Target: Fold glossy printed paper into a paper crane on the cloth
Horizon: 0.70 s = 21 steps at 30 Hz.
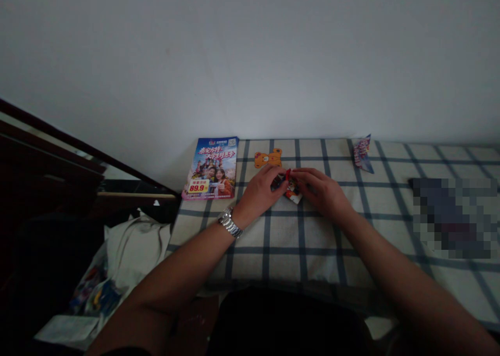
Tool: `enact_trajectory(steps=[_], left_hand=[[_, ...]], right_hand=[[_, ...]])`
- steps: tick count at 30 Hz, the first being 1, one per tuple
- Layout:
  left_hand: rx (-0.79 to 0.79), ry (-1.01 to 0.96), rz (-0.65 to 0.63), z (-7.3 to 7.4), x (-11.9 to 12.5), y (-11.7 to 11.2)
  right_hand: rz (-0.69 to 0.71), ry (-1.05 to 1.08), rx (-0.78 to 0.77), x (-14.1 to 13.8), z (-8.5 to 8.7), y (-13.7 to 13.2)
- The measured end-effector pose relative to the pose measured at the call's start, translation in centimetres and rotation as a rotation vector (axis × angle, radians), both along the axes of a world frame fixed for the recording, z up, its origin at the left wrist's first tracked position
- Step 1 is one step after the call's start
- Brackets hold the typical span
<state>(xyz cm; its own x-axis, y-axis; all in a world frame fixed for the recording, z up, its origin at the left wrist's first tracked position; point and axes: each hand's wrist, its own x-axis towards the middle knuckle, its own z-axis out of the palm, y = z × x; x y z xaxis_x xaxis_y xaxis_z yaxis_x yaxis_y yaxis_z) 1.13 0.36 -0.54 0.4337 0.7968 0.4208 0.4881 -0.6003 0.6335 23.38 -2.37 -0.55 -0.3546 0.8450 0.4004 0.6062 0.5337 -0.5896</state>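
My left hand (262, 189), with a metal watch (229, 223) on its wrist, and my right hand (320, 189) meet over the middle of a checked tablecloth (297, 236). Both pinch a small folded piece of coloured paper (292, 190), red, white and dark, that rests on the cloth. The fingers of both hands are curled onto it and cover most of it. Just behind the hands lies an orange bear-shaped cutout (267, 158).
A colourful flyer with a 89.9 price tag (211, 167) lies at the table's back left corner. A small folded paper figure (362, 153) stands at the back right. A blurred dark patch (453, 215) covers the right. Bags and cloth (128, 252) lie on the floor to the left.
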Motion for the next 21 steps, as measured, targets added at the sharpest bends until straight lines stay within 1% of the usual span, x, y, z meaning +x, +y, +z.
enact_trajectory(steps=[7, 17, 21], left_hand=[[0.009, 0.007, 0.022, -0.02, 0.02, -0.06], [0.003, 0.014, 0.014, 0.19, 0.03, -0.15], [0.008, 0.022, 0.012, 0.02, -0.05, -0.06]], right_hand=[[-0.009, -0.008, 0.02, 0.01, -0.34, 0.16], [0.024, -0.019, 0.041, -0.18, -0.12, 0.1], [0.034, -0.008, 0.043, 0.01, -0.44, 0.19]])
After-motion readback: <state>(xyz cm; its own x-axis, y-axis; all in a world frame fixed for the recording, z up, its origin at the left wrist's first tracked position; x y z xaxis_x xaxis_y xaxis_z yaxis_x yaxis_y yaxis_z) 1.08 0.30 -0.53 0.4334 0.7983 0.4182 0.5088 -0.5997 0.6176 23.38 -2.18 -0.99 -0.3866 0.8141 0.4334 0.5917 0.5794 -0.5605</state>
